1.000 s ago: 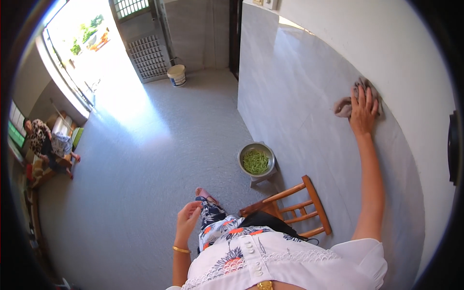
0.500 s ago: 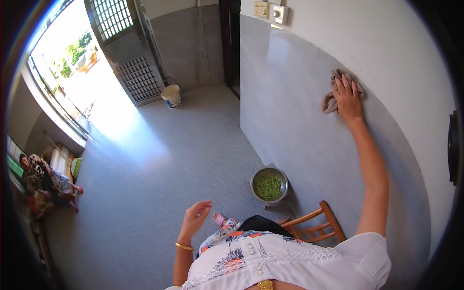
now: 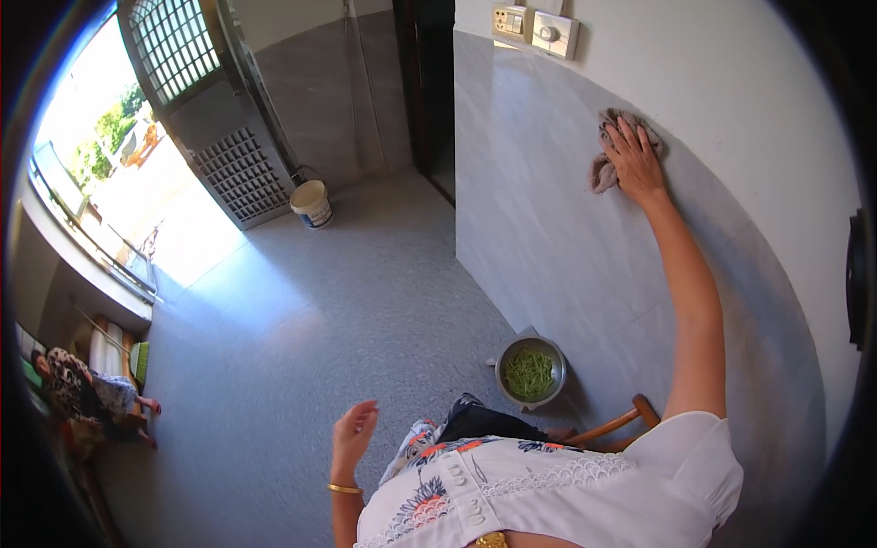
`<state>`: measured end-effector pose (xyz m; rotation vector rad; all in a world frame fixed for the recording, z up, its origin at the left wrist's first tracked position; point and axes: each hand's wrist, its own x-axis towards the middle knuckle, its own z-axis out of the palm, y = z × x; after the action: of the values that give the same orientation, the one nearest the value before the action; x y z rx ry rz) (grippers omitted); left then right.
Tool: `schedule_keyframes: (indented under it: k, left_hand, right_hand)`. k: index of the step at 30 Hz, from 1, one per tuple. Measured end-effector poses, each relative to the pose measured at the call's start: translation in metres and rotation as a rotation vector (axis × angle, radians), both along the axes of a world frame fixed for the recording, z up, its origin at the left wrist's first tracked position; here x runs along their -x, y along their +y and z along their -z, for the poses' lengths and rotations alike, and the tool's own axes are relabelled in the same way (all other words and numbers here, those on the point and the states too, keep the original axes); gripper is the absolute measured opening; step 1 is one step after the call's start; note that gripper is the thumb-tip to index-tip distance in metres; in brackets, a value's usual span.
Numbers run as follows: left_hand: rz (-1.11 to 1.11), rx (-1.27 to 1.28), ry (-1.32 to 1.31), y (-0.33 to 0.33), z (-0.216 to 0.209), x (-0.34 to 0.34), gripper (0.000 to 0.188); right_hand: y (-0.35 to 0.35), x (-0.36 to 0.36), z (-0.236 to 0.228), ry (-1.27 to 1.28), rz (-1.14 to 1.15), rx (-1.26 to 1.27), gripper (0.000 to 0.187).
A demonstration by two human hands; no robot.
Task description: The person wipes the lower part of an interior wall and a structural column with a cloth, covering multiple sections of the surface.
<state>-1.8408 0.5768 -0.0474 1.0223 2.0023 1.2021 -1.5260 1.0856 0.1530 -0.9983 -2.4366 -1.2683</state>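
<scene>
Plainly pressing a crumpled brown cloth [image 3: 601, 173] against the grey wall panel [image 3: 548, 155], upper right of the frame, with the right hand [image 3: 637, 163] spread over it, close to the edge of the white wall [image 3: 722, 100]. Having a broad stretch of panel leftward, below the switch plates [image 3: 554, 35] at top centre. Holding the left hand [image 3: 354, 432] loosely open, lower centre, over wide grey floor [image 3: 247, 411].

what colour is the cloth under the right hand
Greyish brown; the cloth under the right hand shows best in the head view.
</scene>
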Motion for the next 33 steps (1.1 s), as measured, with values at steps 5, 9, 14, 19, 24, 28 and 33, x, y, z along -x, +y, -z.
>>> schedule_keyframes:
  k: [5,9,14,19,24,28,33]
  left_hand:
    - [0.001,-0.026,-0.019,0.016,0.013,0.012,0.020]
    - [-0.046,-0.008,-0.026,0.021,0.020,0.023,0.020]
    - [-0.153,0.041,-0.066,0.036,0.025,0.041,0.021]
    - [-0.187,0.014,-0.048,0.081,0.024,0.062,0.021]
    - [-0.236,-0.021,0.012,0.120,0.003,0.070,0.022]
    - [-0.278,-0.001,-0.010,0.139,0.006,0.074,0.023]
    - [-0.368,0.024,-0.033,0.145,0.013,0.068,0.023]
  right_hand:
    - [0.031,0.034,0.006,-0.046,0.032,-0.021,0.041]
    - [0.055,0.072,0.010,-0.034,0.023,0.003,0.041]
    - [0.094,0.120,0.013,-0.044,-0.059,0.010,0.039]
    - [0.134,0.181,0.012,-0.068,-0.147,0.015,0.038]
    - [0.174,0.240,0.009,-0.121,-0.132,0.002,0.037]
    - [0.200,0.278,-0.005,-0.134,-0.115,-0.045,0.038]
    - [0.227,0.324,-0.009,-0.126,-0.134,-0.071,0.038]
